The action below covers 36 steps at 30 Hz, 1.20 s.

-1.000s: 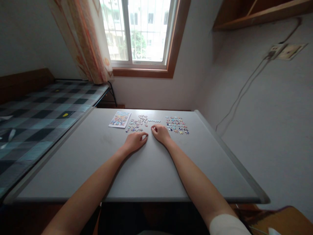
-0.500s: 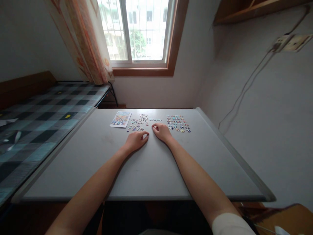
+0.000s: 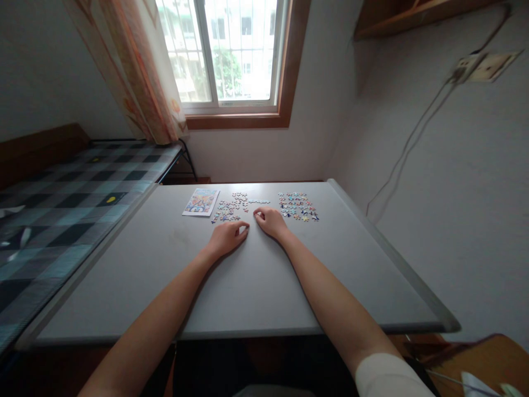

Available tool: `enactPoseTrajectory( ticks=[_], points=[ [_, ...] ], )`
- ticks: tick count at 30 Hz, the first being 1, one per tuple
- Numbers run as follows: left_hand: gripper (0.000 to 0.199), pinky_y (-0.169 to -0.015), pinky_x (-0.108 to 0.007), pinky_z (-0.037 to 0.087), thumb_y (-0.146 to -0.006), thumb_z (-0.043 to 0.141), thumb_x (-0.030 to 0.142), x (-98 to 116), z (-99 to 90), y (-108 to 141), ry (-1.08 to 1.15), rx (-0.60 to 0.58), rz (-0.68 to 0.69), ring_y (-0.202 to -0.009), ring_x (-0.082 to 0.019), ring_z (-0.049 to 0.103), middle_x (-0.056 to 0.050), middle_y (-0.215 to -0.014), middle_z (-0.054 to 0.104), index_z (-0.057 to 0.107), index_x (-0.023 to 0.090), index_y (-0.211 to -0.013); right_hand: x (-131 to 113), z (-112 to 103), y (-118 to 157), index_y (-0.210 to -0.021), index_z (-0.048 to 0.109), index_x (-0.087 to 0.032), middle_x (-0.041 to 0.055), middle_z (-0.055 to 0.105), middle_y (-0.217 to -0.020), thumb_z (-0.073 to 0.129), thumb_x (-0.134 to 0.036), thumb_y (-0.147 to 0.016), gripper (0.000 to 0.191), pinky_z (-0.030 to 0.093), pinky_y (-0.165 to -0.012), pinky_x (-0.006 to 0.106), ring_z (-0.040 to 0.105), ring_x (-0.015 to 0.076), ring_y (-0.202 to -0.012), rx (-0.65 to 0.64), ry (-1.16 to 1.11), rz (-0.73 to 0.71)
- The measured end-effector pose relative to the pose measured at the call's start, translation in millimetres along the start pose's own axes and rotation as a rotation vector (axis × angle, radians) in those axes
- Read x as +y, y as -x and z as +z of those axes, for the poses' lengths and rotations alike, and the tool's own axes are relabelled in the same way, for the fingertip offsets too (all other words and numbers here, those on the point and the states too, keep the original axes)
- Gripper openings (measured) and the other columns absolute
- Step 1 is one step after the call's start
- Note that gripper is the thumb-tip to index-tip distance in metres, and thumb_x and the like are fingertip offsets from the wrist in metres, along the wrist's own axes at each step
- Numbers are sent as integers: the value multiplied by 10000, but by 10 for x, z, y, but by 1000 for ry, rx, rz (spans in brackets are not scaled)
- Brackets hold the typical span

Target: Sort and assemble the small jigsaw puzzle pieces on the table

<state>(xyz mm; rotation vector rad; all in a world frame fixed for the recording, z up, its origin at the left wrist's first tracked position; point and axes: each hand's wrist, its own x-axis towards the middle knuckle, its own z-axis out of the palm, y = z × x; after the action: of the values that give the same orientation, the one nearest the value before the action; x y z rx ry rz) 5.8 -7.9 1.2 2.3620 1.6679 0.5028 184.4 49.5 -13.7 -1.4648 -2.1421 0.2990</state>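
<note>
See small, flat, multicoloured jigsaw pieces [image 3: 298,206] in two loose clusters on a smooth grey-white tabletop [image 3: 248,292], a pale strip [image 3: 259,202] between, a white-bordered colourful picture sheet [image 3: 201,202] at left. Find bare left hand [image 3: 227,238] and bare right hand [image 3: 271,222] resting near them, loosely curled — cannot tell if pinching a piece.
</note>
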Motion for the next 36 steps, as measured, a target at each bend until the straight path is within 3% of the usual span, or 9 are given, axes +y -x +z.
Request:
enactPoseTrajectory(
  ticks=[36],
  points=[
    [327, -556, -228, 317, -863, 445, 430, -35, 28, -12, -1, 21, 16, -594, -120, 532, 17, -666, 624, 667, 290, -1058, 27, 17, -11, -938, 684, -216, 23, 676, -807, 500, -239, -834, 213, 406, -740, 248, 590, 149, -756, 10, -17, -11]
  ],
)
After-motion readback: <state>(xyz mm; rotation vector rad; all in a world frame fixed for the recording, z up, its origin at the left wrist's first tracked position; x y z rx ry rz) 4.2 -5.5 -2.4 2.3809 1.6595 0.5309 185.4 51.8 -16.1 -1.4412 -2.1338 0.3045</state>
